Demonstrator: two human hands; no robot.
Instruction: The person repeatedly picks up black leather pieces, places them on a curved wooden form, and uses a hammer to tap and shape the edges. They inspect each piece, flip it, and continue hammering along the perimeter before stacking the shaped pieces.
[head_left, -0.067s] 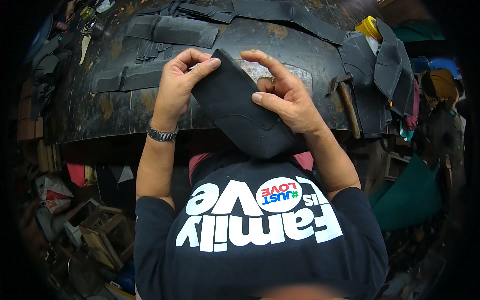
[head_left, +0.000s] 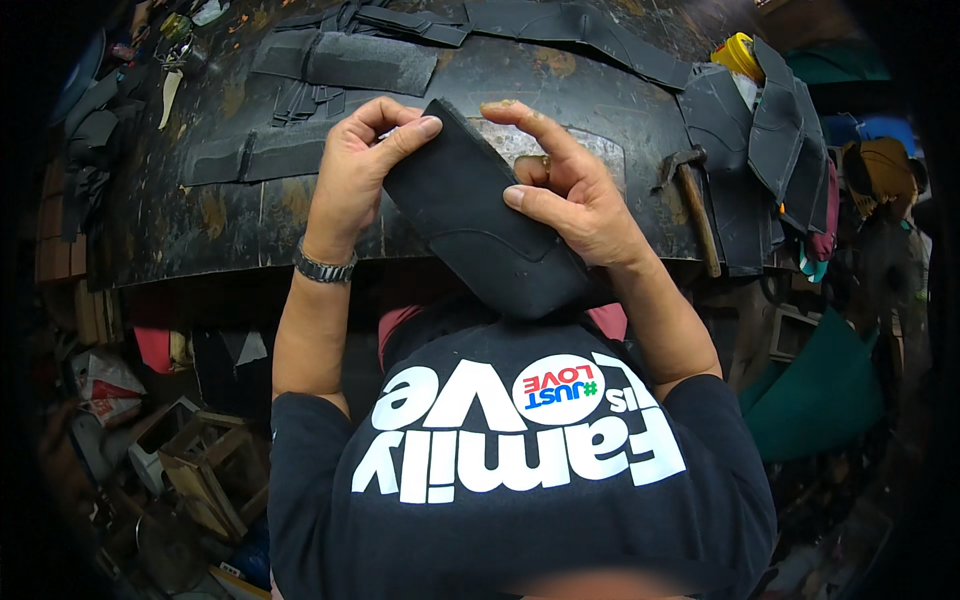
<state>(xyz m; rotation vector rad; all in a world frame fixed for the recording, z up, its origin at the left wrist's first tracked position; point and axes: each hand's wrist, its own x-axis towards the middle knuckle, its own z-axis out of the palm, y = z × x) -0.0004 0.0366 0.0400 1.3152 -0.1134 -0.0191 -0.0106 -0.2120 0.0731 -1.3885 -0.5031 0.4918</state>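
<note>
A black leather piece (head_left: 480, 215) with a curved stitched seam across its lower part is held tilted in front of my chest, over the table's near edge. My left hand (head_left: 365, 165) pinches its upper corner, thumb on the face and fingers bent behind. On the piece's right edge rests the thumb of my right hand (head_left: 575, 195). That hand's index finger is stretched out past the edge, apart from the leather, with a brownish smear at its tip. The other right fingers are curled, partly hidden behind the edge.
The dark, stained worktable (head_left: 300, 215) carries flat black pieces (head_left: 345, 60) along its far side and more stacked pieces (head_left: 780, 130) at right. A hammer (head_left: 695, 205) lies at right, near a yellow container (head_left: 738, 55). A wooden frame (head_left: 215, 465) stands below left.
</note>
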